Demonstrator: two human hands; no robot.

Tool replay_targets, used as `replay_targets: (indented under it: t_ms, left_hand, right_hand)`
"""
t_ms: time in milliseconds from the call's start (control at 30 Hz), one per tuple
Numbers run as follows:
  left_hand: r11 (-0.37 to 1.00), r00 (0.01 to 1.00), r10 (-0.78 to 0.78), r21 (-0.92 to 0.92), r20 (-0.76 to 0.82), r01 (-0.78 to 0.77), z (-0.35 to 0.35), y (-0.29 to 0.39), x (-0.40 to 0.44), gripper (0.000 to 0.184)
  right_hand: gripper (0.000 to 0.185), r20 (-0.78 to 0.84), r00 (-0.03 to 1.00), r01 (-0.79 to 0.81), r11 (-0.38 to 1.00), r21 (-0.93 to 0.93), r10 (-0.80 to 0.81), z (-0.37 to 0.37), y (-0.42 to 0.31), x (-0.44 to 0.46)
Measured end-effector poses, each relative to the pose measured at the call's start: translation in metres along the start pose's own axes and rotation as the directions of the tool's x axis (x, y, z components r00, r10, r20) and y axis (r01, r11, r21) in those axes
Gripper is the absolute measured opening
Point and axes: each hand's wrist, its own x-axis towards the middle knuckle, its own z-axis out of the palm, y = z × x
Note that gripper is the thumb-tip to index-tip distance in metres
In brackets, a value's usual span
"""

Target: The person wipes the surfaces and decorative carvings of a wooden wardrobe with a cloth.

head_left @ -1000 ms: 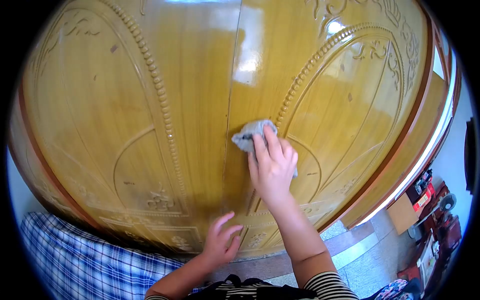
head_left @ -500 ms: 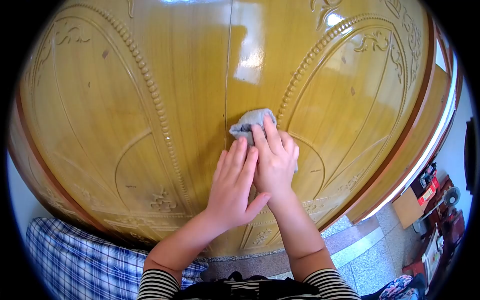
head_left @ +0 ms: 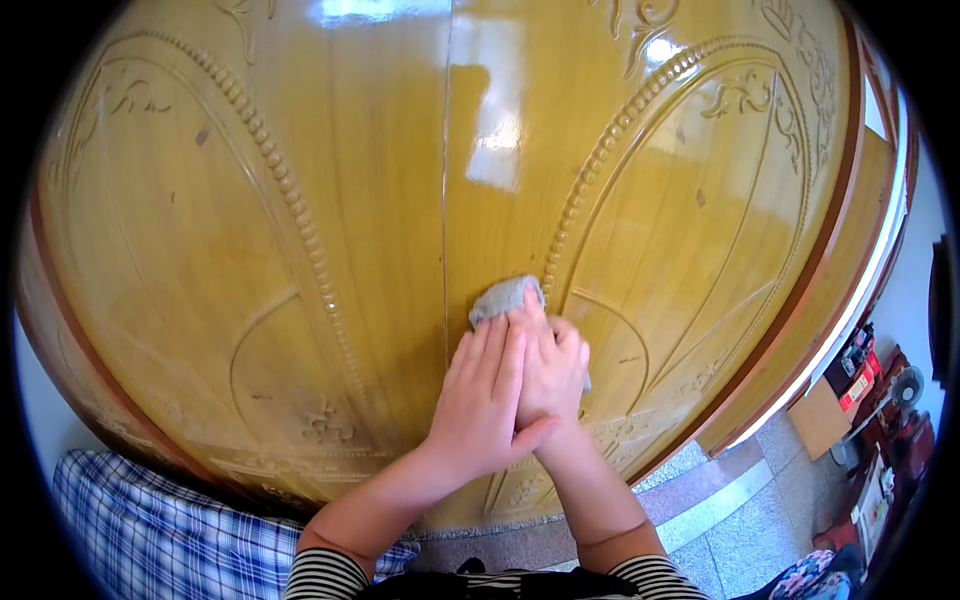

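A glossy yellow-brown wooden door panel (head_left: 390,200) with carved, beaded arches fills most of the view. Against it, right of the centre seam, my right hand (head_left: 550,370) presses a crumpled grey cloth (head_left: 507,298); the cloth sticks out above the fingers, with a small bit at the hand's right edge. My left hand (head_left: 482,395) lies partly over the right one, its fingers extended and its fingertips at the lower edge of the cloth. The left thumb crosses the right wrist.
Blue-and-white checked fabric (head_left: 180,530) is at the lower left. A cardboard piece (head_left: 820,418), a fan (head_left: 907,387) and dark red furniture stand at the right. Grey tiled floor (head_left: 745,530) shows at the lower right.
My left hand has risen from below and come to rest over my right hand. Both hands and the cloth have since moved a little down the panel.
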Motion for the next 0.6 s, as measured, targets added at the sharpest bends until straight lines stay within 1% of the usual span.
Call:
replay_targets:
  t_ms: [67, 133, 167, 233, 267, 333, 433, 467, 533, 567, 600]
  left_hand:
    - [0.999, 1.0, -0.013, -0.034, 0.018, 0.013, 0.001, -0.003, 0.0, 0.089]
    - [0.999, 0.999, 0.037, -0.012, 0.001, -0.037, -0.007, -0.005, 0.015, 0.09]
    - [0.999, 0.999, 0.032, -0.014, 0.005, -0.032, -0.012, -0.005, 0.023, 0.09]
    - [0.999, 0.999, 0.044, -0.008, -0.016, -0.044, -0.018, -0.004, 0.034, 0.092]
    - [0.999, 0.999, 0.045, -0.01, -0.015, -0.045, -0.016, -0.004, 0.03, 0.092]
    - [0.999, 0.999, 0.016, -0.048, -0.035, -0.018, -0.01, -0.004, 0.015, 0.089]
    - [0.996, 1.0, -0.008, -0.085, -0.01, 0.007, 0.0, -0.006, -0.003, 0.09]
    - [0.996, 1.0, -0.009, -0.088, -0.009, 0.008, -0.003, -0.006, 0.003, 0.09]
    - [0.996, 0.999, 0.031, -0.082, -0.031, -0.033, -0.014, -0.007, 0.022, 0.09]
    - [0.996, 0.999, 0.027, -0.083, -0.027, -0.029, -0.017, -0.006, 0.025, 0.09]
    - [0.995, 0.999, 0.032, -0.097, -0.01, -0.033, -0.02, -0.007, 0.029, 0.092]
  right_hand:
    - [0.035, -0.021, 1.0, 0.008, 1.0, 0.003, -0.008, 0.003, 0.0, -0.001]
    - [0.035, 0.021, 0.999, -0.029, 0.998, -0.056, 0.03, -0.005, -0.005, 0.017]
    - [0.035, 0.026, 0.999, -0.03, 0.998, -0.055, 0.032, -0.009, -0.005, 0.025]
    - [0.036, -0.056, 0.998, -0.004, 1.0, -0.002, 0.004, -0.013, -0.006, 0.035]
    - [0.036, -0.056, 0.998, -0.006, 1.0, -0.003, 0.006, -0.013, -0.006, 0.032]
    - [0.038, 0.028, 0.999, -0.039, 0.999, -0.015, 0.039, -0.013, -0.008, 0.02]
    - [0.038, 0.021, 1.0, -0.011, 1.0, -0.012, 0.011, -0.002, -0.006, 0.0]
    - [0.038, 0.024, 1.0, -0.011, 1.0, -0.015, 0.012, -0.005, -0.007, 0.006]
    - [0.037, -0.013, 1.0, -0.025, 0.999, -0.039, 0.025, -0.012, -0.009, 0.025]
    - [0.037, -0.007, 1.0, -0.028, 0.999, -0.038, 0.028, -0.012, -0.009, 0.028]
    - [0.036, -0.035, 0.999, -0.022, 0.999, -0.03, 0.021, -0.011, -0.008, 0.031]
